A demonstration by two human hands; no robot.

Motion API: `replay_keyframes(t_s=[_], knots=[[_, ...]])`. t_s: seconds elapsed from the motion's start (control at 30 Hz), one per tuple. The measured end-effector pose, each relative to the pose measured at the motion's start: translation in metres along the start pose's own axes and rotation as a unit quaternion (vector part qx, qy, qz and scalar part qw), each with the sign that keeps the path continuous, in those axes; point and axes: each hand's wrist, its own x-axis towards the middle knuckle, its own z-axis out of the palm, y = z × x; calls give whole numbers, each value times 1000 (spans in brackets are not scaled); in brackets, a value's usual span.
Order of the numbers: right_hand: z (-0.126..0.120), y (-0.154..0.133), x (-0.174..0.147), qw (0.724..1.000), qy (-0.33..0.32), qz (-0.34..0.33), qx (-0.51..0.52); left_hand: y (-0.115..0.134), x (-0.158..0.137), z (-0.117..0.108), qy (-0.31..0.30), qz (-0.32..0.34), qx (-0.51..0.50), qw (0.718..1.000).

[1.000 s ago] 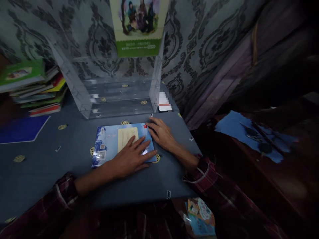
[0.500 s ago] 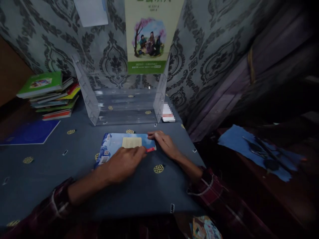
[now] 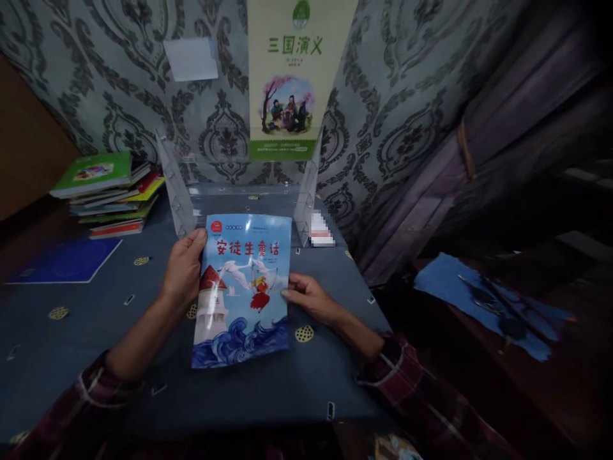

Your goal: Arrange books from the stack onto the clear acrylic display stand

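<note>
Between my hands a blue storybook [image 3: 244, 294] is held up with its front cover facing me; it shows red title characters, white birds, a tower and waves. My left hand [image 3: 184, 268] grips its left edge near the top, thumb on the cover. At the right edge, my right hand [image 3: 311, 297] pinches it lower down, with the fingers partly behind the book. Directly behind it stands a clear acrylic rack [image 3: 306, 204], whose lower middle the book hides. A green and cream book [image 3: 282, 137] stands upright at the top of the rack.
A stack of books [image 3: 115, 191] sits at the back left, with a flat blue book [image 3: 67, 260] before it. Patterned cloth covers the table [image 3: 239, 399]. To the right, scissors [image 3: 488, 300] lie on a blue cloth [image 3: 440, 281]. A purple curtain [image 3: 421, 179] hangs there.
The storybook lay flat, back cover up and sideways; now it is turned over, upright and raised toward me. My left hand moved left and up to its left edge. The view tilted up slightly.
</note>
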Motion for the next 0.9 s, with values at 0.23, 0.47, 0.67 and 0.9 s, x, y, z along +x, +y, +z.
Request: replay_keyframes(t_s=[0.23, 0.47, 0.67, 0.9], knots=[[1, 1, 0, 998, -31, 57, 3, -48, 14, -29, 50, -63, -5, 997], [1, 7, 3, 995, -11, 94, -5, -75, 22, -44, 33, -95, 63, 993], [2, 10, 1, 994, -3, 109, -1, -75, 27, -55, 0, -52, 145, 988], [5, 11, -2, 989, -26, 144, -21, -74, 35, -66, -19, 18, 288, 957]])
